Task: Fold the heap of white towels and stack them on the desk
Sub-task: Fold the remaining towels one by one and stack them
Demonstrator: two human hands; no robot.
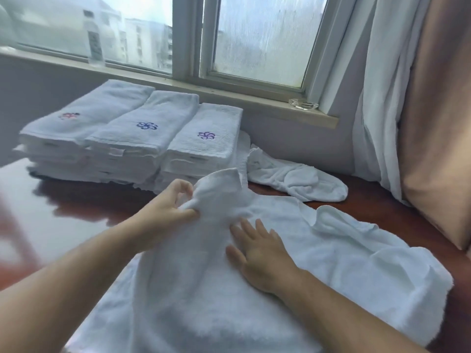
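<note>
A white towel (331, 253) lies spread and rumpled across the near part of the dark wooden desk (84, 207). My left hand (168, 207) pinches a raised fold at the towel's far left edge. My right hand (257, 250) lies flat with straight fingers on the towel's middle. Three stacks of folded white towels (132, 138) stand side by side at the back left, each top towel with an embroidered flower. A crumpled loose towel (293, 179) lies behind, to the right of the stacks.
A window sill (229, 90) runs along the back, with a clear bottle (95, 42) at its left and a glass ashtray (303, 104) at its right. Curtains (407, 98) hang at the right edge of the desk.
</note>
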